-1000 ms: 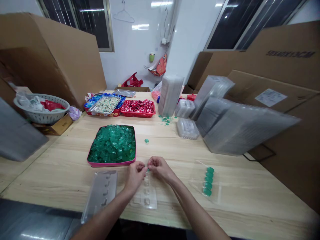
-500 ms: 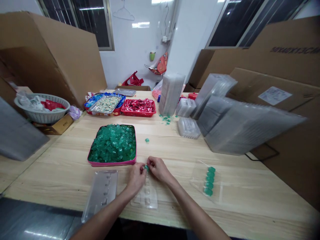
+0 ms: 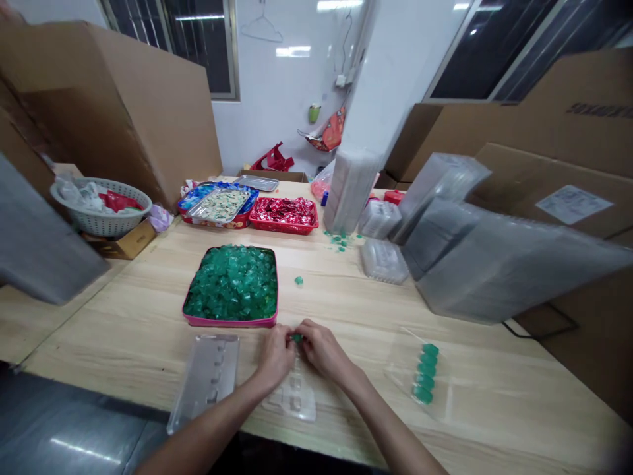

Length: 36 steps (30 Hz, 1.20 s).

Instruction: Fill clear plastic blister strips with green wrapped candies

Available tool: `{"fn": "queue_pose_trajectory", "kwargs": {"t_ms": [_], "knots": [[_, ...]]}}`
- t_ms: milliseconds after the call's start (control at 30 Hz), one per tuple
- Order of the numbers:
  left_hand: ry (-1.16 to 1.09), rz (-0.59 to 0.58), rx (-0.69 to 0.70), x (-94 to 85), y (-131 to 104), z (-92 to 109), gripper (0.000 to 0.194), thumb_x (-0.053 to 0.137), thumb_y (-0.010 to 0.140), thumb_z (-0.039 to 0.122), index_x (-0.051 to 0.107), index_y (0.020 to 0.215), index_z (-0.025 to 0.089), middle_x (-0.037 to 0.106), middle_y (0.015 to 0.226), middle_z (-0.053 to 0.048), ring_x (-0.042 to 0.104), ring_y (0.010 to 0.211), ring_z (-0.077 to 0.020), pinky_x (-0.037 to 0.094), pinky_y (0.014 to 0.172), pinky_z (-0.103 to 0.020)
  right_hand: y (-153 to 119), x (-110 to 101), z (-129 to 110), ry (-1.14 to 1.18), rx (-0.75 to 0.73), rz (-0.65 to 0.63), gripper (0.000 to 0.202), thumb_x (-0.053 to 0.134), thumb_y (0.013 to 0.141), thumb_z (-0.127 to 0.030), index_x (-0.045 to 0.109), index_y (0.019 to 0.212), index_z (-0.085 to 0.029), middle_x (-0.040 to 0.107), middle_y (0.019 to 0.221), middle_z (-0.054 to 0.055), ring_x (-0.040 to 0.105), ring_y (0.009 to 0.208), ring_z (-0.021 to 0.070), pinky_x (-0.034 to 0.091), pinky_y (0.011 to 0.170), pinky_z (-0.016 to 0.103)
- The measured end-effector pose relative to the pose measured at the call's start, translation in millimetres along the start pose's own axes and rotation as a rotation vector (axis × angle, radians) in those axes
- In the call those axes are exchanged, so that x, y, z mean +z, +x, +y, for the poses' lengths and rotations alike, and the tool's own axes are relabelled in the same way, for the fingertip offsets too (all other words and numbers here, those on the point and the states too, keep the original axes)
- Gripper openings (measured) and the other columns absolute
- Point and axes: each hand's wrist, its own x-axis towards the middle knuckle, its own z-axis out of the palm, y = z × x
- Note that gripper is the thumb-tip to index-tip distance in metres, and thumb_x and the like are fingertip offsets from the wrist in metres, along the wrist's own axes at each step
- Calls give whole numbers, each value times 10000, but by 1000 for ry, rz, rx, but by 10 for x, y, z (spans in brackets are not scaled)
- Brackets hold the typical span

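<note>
Clear tray (image 3: 297,394) — long axis roughly near-to-far.

We see bare left forearm (image 3: 215,419) and right forearm (image 3: 383,415) angling inward from bottom of view, left hand (image 3: 275,356) and right hand (image 3: 324,349) close together, fingers curled in pinches, fingertips nearly meeting.

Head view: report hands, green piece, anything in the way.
Left hand and right hand meet at green piece; exact grip unclear. Clear tray below, near wells unfilled. No obstruction seen.
</note>
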Motion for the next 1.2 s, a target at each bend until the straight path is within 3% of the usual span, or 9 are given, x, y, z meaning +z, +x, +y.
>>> {"fn": "queue_pose_trajectory", "kwargs": {"t_ms": [267, 400, 467, 600, 733, 867, 1000, 1067, 1200], "knots": [[-56, -20, -28, -79, -79, 68, 220, 511, 630, -6, 590, 761, 153, 593, 780, -39, 547, 776, -191, 406, 723, -301, 74, -109, -14, -157, 4, -174, 330, 434, 650, 27, 635, 841, -151, 671, 812, 65, 611, 749, 172, 405, 665, 233], [-141, -47, -59, -134, -152, 82, 252, 506, 626, -15, 583, 793, 157, 595, 779, -30, 554, 720, -167, 422, 665, -272, 335, -270, -202, -189, 41, -48, 274, 486, 743, -60, 657, 928, -167, 690, 875, 70, 628, 780, 181, 415, 694, 245], [-185, -47, -90, -161, -197, 79, 260, 508, 632, -5, 582, 823, 157, 605, 784, -34, 564, 711, -166, 433, 647, -266, 539, -231, -362, -165, 7, 5, 230, 485, 780, -89, 669, 888, -175, 692, 863, 62, 625, 787, 175, 416, 707, 242], [-262, -31, -159, -253, -258, 48, 268, 529, 621, 14, 579, 848, 148, 627, 828, -61, 588, 708, -175, 458, 624, -265, 934, 19, -622, -60, -85, -93, 191, 552, 692, -47, 668, 779, -172, 695, 825, 69, 623, 820, 190, 410, 720, 241], [-325, -24, -164, -432, -272, -2, 221, 517, 617, 18, 587, 777, 154, 631, 767, -41, 600, 686, -165, 459, 619, -252, 1075, 127, -625, 10, -27, -70, 197, 518, 638, 5, 621, 657, -161, 648, 642, 48, 610, 694, 186, 398, 636, 249], [-456, 35, -147, -625, -301, 57, 99, 529, 660, 89, 584, 706, 157, 597, 676, -12, 571, 661, -147, 453, 630, -249, 875, -16, -459, 181, 31, -23, 125, 512, 694, -51, 578, 690, -158, 622, 646, 12, 584, 622, 134, 410, 580, 216], [-761, 117, -191, -707, -312, 256, 177, 575, 724, 247, 622, 870, 158, 626, 827, -42, 574, 748, -160, 470, 650, -255, 483, -124, -302, 828, 175, -30, 104, 659, 654, -195, 570, 690, -155, 611, 639, -9, 554, 560, 108, 425, 545, 219], [-823, 79, -209, -687, -293, 334, 233, 610, 705, 273, 638, 900, 149, 640, 852, -56, 579, 763, -166, 467, 653, -257, 295, -102, -242, 1010, 265, -14, 160, 705, 606, -223, 581, 675, -152, 602, 609, -17, 531, 521, 98, 416, 521, 221], [-751, -80, -201, -550, -252, 350, 191, 664, 598, 177, 632, 781, 134, 619, 703, -20, 562, 674, -134, 443, 627, -237, 15, 33, -127, 1009, 371, 70, 136, 679, 581, -206, 574, 653, -156, 570, 555, -35, 505, 487, 92, 409, 505, 220]]}}
